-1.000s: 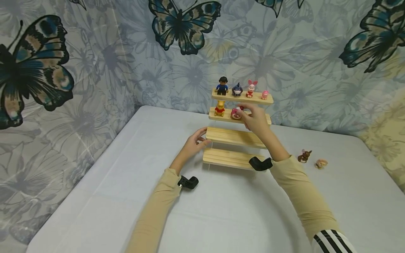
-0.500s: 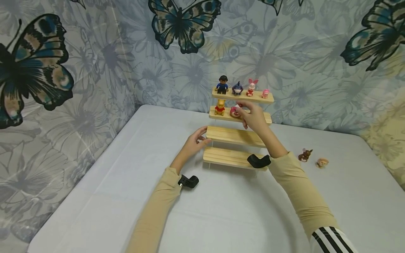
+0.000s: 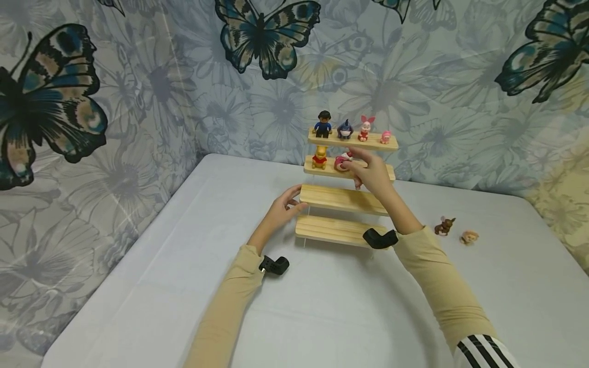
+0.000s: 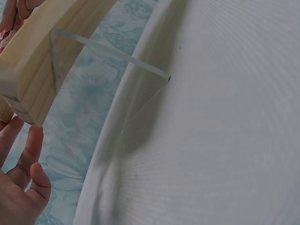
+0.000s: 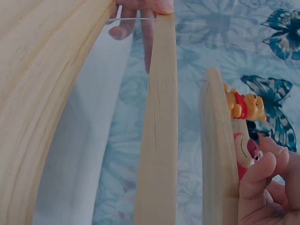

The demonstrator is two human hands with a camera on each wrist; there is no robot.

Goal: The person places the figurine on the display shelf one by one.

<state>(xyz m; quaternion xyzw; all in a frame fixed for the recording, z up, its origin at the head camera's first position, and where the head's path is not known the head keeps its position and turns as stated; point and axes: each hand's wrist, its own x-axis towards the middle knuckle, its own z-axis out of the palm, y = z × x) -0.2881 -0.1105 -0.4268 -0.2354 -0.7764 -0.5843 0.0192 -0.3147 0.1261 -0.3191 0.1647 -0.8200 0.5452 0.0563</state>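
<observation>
A tiered wooden display stand (image 3: 342, 199) with clear supports stands on the white table. My left hand (image 3: 280, 209) grips the left end of its second board from the bottom, thumb in front and fingers behind. On the second board from the top, my right hand (image 3: 374, 171) pinches a pink bear figurine (image 5: 243, 152) between thumb and fingers. The bear is upright, partly covered by that hand. Left of it sits a yellow bear figurine in a red shirt (image 3: 319, 158). In the left wrist view, fingertips touch the board's end (image 4: 28, 105).
On the top board stand a dark-haired doll (image 3: 323, 125), a blue donkey figurine (image 3: 345, 131), a pink piglet figurine (image 3: 365, 129) and a small pink figurine (image 3: 385, 137). A brown figurine (image 3: 444, 226) and a tan figurine (image 3: 469, 237) lie on the table (image 3: 322, 306) at right.
Hardly anything differs. My right hand stays on the pink bear with only slight shifts, and the left hand keeps its place on the stand.
</observation>
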